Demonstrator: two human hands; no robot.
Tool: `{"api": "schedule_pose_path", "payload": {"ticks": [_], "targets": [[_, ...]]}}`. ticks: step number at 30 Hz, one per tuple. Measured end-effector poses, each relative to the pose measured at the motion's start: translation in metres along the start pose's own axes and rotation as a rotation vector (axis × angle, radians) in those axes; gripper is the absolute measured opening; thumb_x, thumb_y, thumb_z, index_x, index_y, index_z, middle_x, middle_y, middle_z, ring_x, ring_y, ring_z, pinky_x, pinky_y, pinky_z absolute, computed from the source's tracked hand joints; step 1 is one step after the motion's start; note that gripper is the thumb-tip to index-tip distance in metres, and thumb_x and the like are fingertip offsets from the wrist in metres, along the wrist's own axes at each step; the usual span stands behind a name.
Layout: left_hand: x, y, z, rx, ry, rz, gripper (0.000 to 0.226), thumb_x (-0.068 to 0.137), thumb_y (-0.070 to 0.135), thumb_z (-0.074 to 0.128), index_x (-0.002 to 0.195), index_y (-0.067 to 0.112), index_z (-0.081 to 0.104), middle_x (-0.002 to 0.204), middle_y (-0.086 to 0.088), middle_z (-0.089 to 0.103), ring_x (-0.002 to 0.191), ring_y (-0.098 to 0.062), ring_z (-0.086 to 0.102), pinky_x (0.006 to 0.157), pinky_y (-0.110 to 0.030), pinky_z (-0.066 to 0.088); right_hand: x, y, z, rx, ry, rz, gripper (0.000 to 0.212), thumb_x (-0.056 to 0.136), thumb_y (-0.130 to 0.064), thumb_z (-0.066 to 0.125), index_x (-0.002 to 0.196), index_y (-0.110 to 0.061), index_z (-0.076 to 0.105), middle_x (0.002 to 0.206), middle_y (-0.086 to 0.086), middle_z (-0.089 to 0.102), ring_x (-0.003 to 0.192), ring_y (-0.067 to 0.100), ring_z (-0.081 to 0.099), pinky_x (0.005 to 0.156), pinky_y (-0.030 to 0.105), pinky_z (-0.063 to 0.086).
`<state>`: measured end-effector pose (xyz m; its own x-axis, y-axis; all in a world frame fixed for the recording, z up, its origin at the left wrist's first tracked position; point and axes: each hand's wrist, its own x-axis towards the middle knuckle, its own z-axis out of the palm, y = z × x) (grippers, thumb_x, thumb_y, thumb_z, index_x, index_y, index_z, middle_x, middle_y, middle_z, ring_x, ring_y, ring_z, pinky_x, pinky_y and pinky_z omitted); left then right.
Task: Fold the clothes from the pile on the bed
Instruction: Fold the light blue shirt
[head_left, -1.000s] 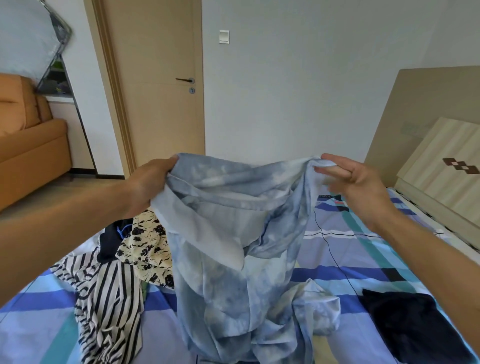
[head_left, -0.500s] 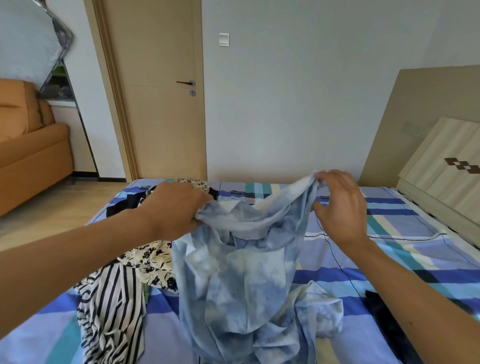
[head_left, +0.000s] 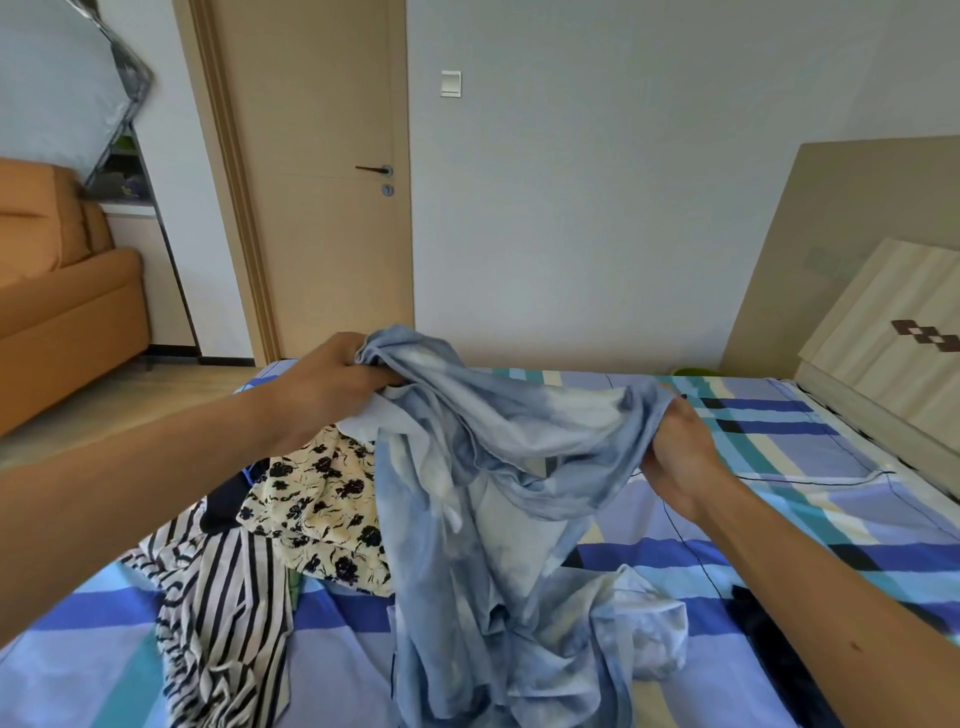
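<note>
L hand (head_left: 332, 387) gripping blue shirt (head_left: 498, 493) bunched edge at its 10 o'clock; R hand (head_left: 680, 460) pinching edge at 3. Shirt hanging, hem lying on bed (head_left: 779, 447); clothes pile (head_left: 270, 545) at 8 o'clock.

Domestic bedroom: bed (head_left: 779, 457) with checked sheet, wooden headboard (head_left: 883, 332), interior door (head_left: 317, 208), wall switch (head_left: 450, 83), orange sofa (head_left: 57, 301) adjoining.

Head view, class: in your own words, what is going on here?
A person holds a blue tie-dye garment above the bed, the left hand gripping one end and the right hand gripping the other. Its lower part lies crumpled on the bed. A striped garment and a floral garment lie unfolded beside it.
</note>
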<state>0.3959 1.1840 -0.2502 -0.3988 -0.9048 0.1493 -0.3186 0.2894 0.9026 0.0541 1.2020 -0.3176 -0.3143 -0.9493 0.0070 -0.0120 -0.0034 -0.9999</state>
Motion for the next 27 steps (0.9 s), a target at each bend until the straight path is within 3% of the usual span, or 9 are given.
{"api": "schedule_pose_path", "payload": {"ticks": [3,7,9,12,16,18,21,25,27], "targets": [[0.002,-0.002,-0.001,-0.013,0.025,-0.011,0.046,0.083,0.030,0.060,0.096,-0.013,0.053,0.088,-0.013,0.054,0.080,-0.026,0.045,0.074,-0.043,0.033,-0.016,0.000,0.004,0.045,-0.048,-0.053,0.028,0.100,-0.041,0.049,0.082,-0.022,0.057,0.076,0.001,0.060,0.071,0.017,0.057,0.067,0.029,0.048],[0.001,-0.001,0.001,-0.022,0.039,-0.023,0.039,0.082,0.023,0.055,0.099,-0.012,0.058,0.085,-0.018,0.060,0.079,-0.028,0.054,0.072,-0.042,0.040,-0.030,-0.010,-0.002,-0.438,-0.378,-0.166,0.035,0.094,-0.053,0.055,0.116,-0.026,0.051,0.105,-0.009,0.061,0.081,-0.013,0.060,0.068,0.004,0.044],[0.000,-0.001,0.000,-0.045,0.023,-0.041,0.036,0.086,0.019,0.054,0.098,-0.014,0.056,0.084,-0.018,0.059,0.078,-0.028,0.054,0.071,-0.041,0.040,-0.034,-0.013,-0.007,-0.564,-0.553,-0.171,0.064,0.077,-0.062,0.072,0.128,-0.034,0.044,0.116,-0.008,0.059,0.101,0.000,0.061,0.079,0.012,0.049],[0.003,-0.008,0.000,-0.064,0.020,-0.099,0.024,0.097,0.009,0.051,0.101,-0.013,0.058,0.088,-0.019,0.062,0.079,-0.028,0.059,0.067,-0.034,0.045,-0.036,-0.001,-0.009,-1.061,-0.718,-0.262,0.099,0.056,-0.060,0.087,0.133,-0.042,0.029,0.107,-0.012,0.058,0.094,0.007,0.059,0.079,0.029,0.053],[0.002,-0.005,0.007,-0.054,-0.053,-0.108,0.018,0.096,0.011,0.054,0.097,0.000,0.068,0.090,-0.016,0.070,0.079,-0.021,0.066,0.072,-0.030,0.050,-0.029,0.034,-0.003,-1.549,-0.690,-0.660,0.104,0.064,-0.059,0.081,0.145,-0.037,0.018,0.121,-0.015,0.056,0.100,0.012,0.054,0.083,0.030,0.034],[0.001,-0.003,0.008,-0.038,-0.068,-0.105,0.018,0.092,0.014,0.058,0.089,0.015,0.075,0.090,-0.010,0.074,0.085,-0.024,0.069,0.081,-0.036,0.052,-0.024,0.041,-0.005,-1.477,-0.647,-0.766,0.065,0.079,-0.038,0.070,0.134,-0.033,0.037,0.107,-0.013,0.062,0.086,0.012,0.055,0.079,0.031,0.035],[-0.003,-0.001,0.001,0.033,-0.149,-0.068,0.018,0.099,0.015,0.058,0.111,0.018,0.070,0.108,-0.007,0.074,0.104,-0.025,0.069,0.101,-0.044,0.051,-0.022,0.033,-0.013,-0.935,-0.527,-0.538,0.012,0.081,-0.013,0.056,0.092,-0.013,0.061,0.078,0.003,0.065,0.070,0.012,0.058,0.067,0.043,0.048],[-0.013,-0.006,-0.008,0.513,-0.392,-0.007,0.068,0.066,0.052,0.087,0.122,0.039,0.051,0.117,0.020,0.065,0.108,0.004,0.061,0.101,-0.024,0.048,-0.018,0.018,-0.017,-0.505,-0.251,-0.318,0.022,0.081,-0.007,0.052,0.095,0.007,0.063,0.091,0.036,0.060,0.085,0.045,0.060,0.076,0.051,0.050],[-0.012,-0.019,-0.003,0.829,-0.373,0.049,0.080,0.058,0.053,0.090,0.123,0.039,0.044,0.115,0.024,0.062,0.104,0.005,0.059,0.095,-0.017,0.044,-0.021,0.012,-0.008,-0.311,-0.224,-0.230,0.022,0.086,0.002,0.051,0.098,-0.005,0.067,0.100,0.031,0.063,0.091,0.039,0.062,0.085,0.048,0.052]]}}
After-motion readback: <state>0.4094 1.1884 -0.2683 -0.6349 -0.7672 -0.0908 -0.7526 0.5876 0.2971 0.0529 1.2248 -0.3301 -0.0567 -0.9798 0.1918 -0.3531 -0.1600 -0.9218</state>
